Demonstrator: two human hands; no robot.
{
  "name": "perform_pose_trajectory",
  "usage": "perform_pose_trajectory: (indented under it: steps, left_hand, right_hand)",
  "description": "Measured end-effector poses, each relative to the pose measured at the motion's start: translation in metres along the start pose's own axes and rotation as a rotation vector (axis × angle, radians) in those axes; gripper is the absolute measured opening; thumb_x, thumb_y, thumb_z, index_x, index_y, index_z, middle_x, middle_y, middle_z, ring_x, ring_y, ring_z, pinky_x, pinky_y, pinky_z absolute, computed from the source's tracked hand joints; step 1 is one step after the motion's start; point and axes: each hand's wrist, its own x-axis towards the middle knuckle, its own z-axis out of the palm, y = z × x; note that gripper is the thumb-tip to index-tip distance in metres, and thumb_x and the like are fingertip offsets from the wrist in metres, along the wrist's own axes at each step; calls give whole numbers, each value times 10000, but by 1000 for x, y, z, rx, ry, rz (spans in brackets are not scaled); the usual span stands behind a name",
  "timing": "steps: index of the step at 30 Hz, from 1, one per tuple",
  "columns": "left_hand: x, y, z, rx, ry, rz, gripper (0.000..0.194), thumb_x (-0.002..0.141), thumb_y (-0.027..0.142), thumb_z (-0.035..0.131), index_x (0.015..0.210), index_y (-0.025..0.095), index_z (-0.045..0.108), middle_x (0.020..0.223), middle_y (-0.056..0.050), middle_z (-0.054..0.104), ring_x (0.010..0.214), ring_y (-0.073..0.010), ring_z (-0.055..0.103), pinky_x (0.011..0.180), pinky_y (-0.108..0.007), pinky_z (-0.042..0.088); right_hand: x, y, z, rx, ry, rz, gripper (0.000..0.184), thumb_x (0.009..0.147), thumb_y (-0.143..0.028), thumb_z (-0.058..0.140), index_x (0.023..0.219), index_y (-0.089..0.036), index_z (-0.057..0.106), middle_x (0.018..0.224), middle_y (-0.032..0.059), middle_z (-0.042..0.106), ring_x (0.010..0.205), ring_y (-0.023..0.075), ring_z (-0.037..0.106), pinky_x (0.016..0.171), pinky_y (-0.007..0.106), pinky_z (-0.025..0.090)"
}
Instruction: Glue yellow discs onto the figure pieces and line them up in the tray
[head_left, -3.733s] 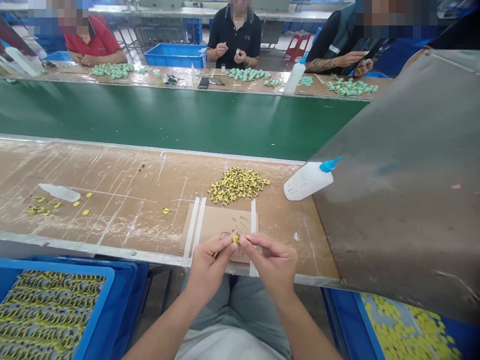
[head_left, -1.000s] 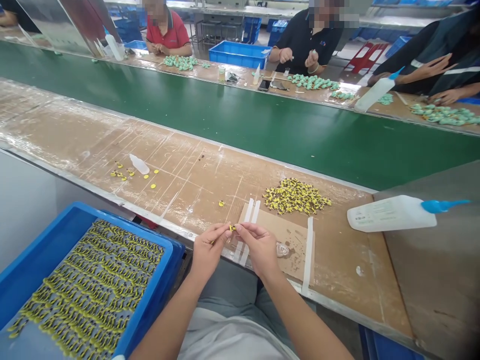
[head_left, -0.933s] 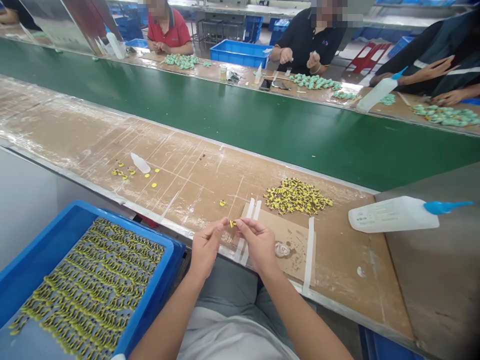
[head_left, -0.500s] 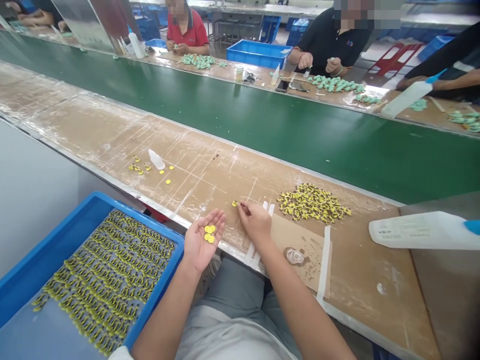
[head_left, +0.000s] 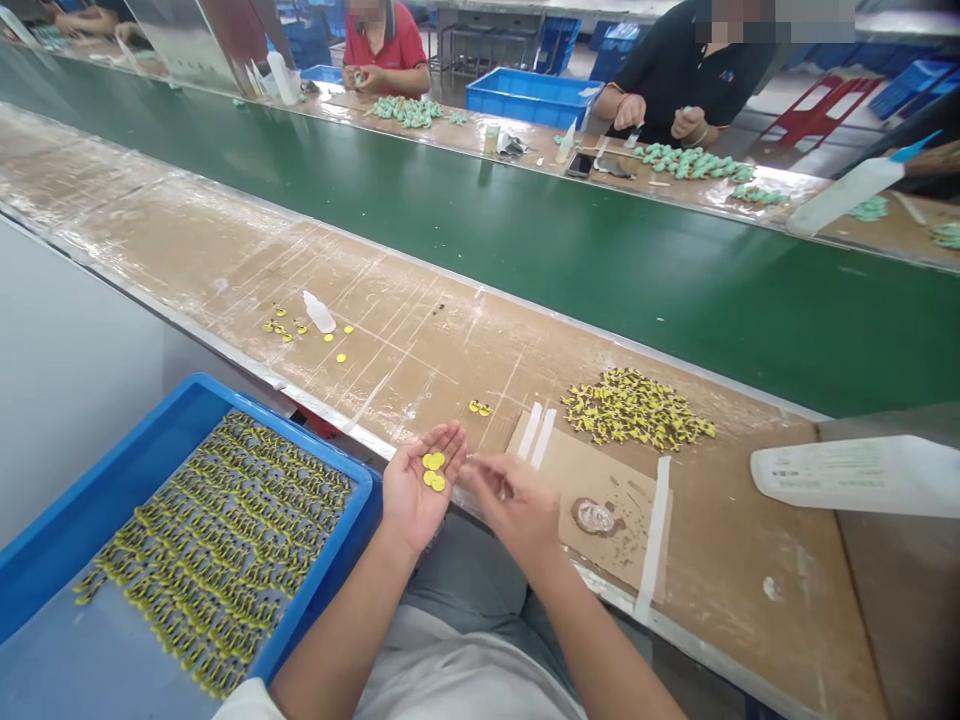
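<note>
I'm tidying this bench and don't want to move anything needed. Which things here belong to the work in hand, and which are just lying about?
Part of the work:
left hand with yellow discs
right hand
yellow-and-black pieces
blue tray
cardboard sheet

Just lying about:
small white bottle
large white bottle
phone
blue crate

**Production floor, long line, bright even light**

I sit at a long brown-topped workbench (head_left: 225,270), its surface scuffed and glare-streaked. A green conveyor belt (head_left: 480,250) runs beside it, with a matching far workbench (head_left: 720,187) beyond. Past that, a blue plastic crate (head_left: 532,98) and red plastic stools (head_left: 819,108) stand on a pale floor (head_left: 750,125). More benches with metal legs (head_left: 487,45) line the back.
</note>
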Motion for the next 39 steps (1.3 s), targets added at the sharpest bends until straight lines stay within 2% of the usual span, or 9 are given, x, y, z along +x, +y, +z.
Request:
perform_pose_trajectory:
  steps: [4, 8, 12, 16, 19, 22, 28, 35, 39]
  left_hand:
    - [-6, -25, 3, 43, 56, -20, 222, 816, 135, 509, 851, 91, 723, 991, -149, 737, 1012, -247, 691, 936, -379, 543]
    - [-7, -46, 6, 78, 102, -68, 174, 787, 86, 525, 780, 131, 693, 809, -77, 701, 828, -171, 696, 830, -306, 573]
    - [-7, -55, 7, 122, 101, -190, 202, 729, 5, 544, 805, 142, 673, 812, -47, 671, 750, -140, 669, 693, -255, 572]
    - [-14, -58, 2, 261, -44, -214, 144, 757, 64, 599, 846, 135, 687, 787, -23, 629, 533, -68, 510, 484, -193, 455]
    - [-24, -64, -6, 378, -131, -292, 197, 824, 230, 658, 965, 109, 722, 751, -14, 596, 492, -41, 408, 434, -174, 367]
    - [-33, -74, -13, 441, -170, -326, 280, 791, 249, 742, 1036, 112, 735, 671, 12, 546, 523, -41, 394, 466, -163, 360]
    - [-39, -93, -15, 512, -203, -170, 265, 717, 251, 828, 956, 153, 771, 620, 22, 554, 554, -44, 433, 543, -166, 409]
    - [-42, -98, -9, 506, -238, -70, 234, 766, 251, 792, 980, 165, 749, 764, -22, 675, 518, -25, 426, 500, -154, 402]
    - [-38, -96, -2, 383, -183, -97, 221, 797, 221, 763, 1004, 153, 726, 884, -45, 697, 544, -26, 457, 493, -154, 430]
  right_hand:
    - [-31, -10, -2, 139, -187, 154, 198, 828, -362, 694, 987, -260, 752, 857, 45, 685, 601, 134, 560, 604, 286, 482]
    - [-38, 0, -8, 319, -131, 305, 144, 777, -358, 747, 881, -265, 783, 809, 30, 668, 643, 134, 580, 625, 267, 491]
    - [-43, 3, -25, 593, -53, 498, 190, 679, -396, 818, 780, -237, 790, 746, 30, 708, 584, 130, 593, 552, 253, 484]
    - [-47, -2, -51, 823, -37, 740, 347, 639, -473, 830, 819, -181, 780, 589, 15, 683, 436, 95, 540, 387, 192, 372]
    - [-49, -6, -67, 861, -8, 754, 374, 623, -437, 850, 859, -161, 761, 622, 20, 698, 437, 81, 548, 380, 172, 368]
    - [-50, -7, -74, 917, 36, 774, 432, 605, -413, 866, 908, -158, 693, 682, 27, 721, 402, 69, 529, 358, 165, 338]
    - [-51, -5, -81, 979, 62, 860, 680, 564, -404, 894, 1091, -176, 530, 670, 2, 724, 328, 43, 437, 323, 145, 264]
    - [-53, -3, -71, 1034, 41, 861, 732, 604, -434, 874, 1171, -157, 503, 600, -36, 675, 324, 34, 373, 317, 153, 251]
    - [-51, 3, -73, 649, 79, 672, 561, 732, -558, 735, 1124, -198, 561, 670, 7, 704, 370, 110, 491, 331, 218, 339]
